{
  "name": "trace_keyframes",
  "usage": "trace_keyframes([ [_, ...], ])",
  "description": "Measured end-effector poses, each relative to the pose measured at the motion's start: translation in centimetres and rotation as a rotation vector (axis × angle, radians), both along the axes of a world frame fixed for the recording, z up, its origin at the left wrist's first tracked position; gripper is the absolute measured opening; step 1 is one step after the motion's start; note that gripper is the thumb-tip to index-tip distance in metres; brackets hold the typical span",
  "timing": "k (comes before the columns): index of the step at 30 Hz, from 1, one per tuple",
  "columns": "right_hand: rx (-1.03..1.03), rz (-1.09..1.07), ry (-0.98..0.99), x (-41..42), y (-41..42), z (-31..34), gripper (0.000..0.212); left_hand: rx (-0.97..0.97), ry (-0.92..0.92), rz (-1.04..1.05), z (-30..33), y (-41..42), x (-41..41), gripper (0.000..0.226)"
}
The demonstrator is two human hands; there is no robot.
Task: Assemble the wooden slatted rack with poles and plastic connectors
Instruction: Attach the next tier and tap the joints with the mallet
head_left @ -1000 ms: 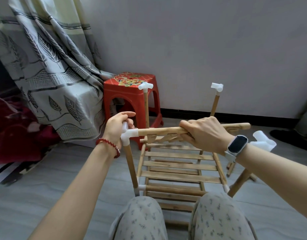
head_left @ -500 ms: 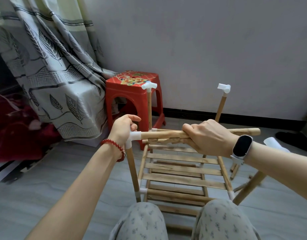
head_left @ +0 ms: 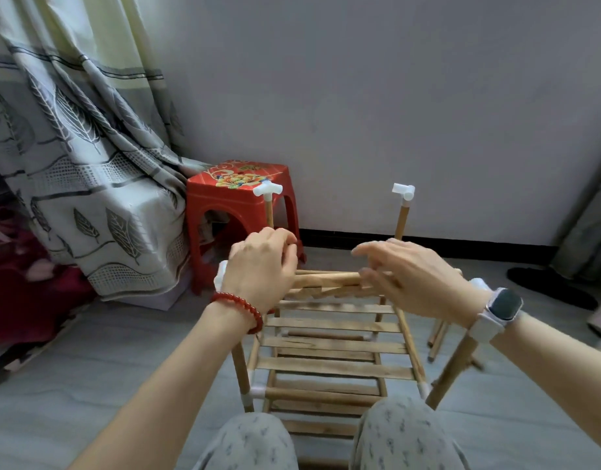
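The rack (head_left: 333, 347) stood on the floor right in front of the person's knees, lower slat shelf already in and four uprights up. The two far posts were each capped with a white plastic connector (head_left: 268, 189), waiting for their own crossbar I'd guess.

Left hand (head_left: 262, 266) sat over the near-left corner with fingers curled, though I couldn't tell if they actually pinched anything, since the hand hid the joint. A bit of the white corner connector (head_left: 220, 274) peeked out beside the wrist. Probably steadying that corner so the horizontal pole (head_left: 326, 278) stayed seated.

Right hand (head_left: 411, 276) was a spread, loose grip, fingers relaxed and hovering just over the pole, holding nothing as far as I could see.

Compared to half a second earlier: the right hand had been wrapped round the pole, now it had let go. The left hand had shifted from gripping the corner connector to sitting on top of it. The pole looked like it sat in its place across the near side
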State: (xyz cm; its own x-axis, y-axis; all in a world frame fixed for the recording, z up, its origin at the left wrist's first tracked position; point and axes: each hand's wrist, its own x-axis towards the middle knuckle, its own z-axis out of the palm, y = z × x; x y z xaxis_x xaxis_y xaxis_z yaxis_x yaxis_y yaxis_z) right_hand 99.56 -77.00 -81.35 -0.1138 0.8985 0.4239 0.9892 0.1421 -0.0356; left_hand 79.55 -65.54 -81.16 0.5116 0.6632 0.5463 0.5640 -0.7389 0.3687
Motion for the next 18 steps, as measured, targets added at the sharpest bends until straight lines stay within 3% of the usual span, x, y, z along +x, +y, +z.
trace_keyframes([
  [4, 0.283, -0.325, 0.346, 4.2, -3.9, -0.6, 0.015, -0.003, 0.174, -0.308, 0.3, -3.9, 5.3, 0.035],
  [6, 0.233, -0.496, 0.641, 5.3, -5.3, -1.3, 0.005, 0.001, 0.292, -0.383, 0.4, -5.0, 8.4, 0.04],
  [9, 0.04, -0.607, 1.084, 5.7, -5.9, -2.4, 0.019, -0.065, 0.425, -0.487, 0.4, -6.3, 12.4, 0.042],
  [13, 0.06, -0.583, 1.162, 5.3, -6.4, -3.2, 0.016, -0.062, 0.541, -0.517, -0.6, -6.9, 15.0, 0.037],
  [16, 0.172, -0.565, 1.233, 5.2, -6.6, -3.4, 0.004, -0.057, 0.492, -0.534, -0.4, -6.4, 14.8, 0.031],
  [18, 0.197, -0.585, 1.241, 5.4, -6.5, -3.5, 0.011, -0.077, 0.438, -0.559, 0.2, -6.4, 14.1, 0.03],
])
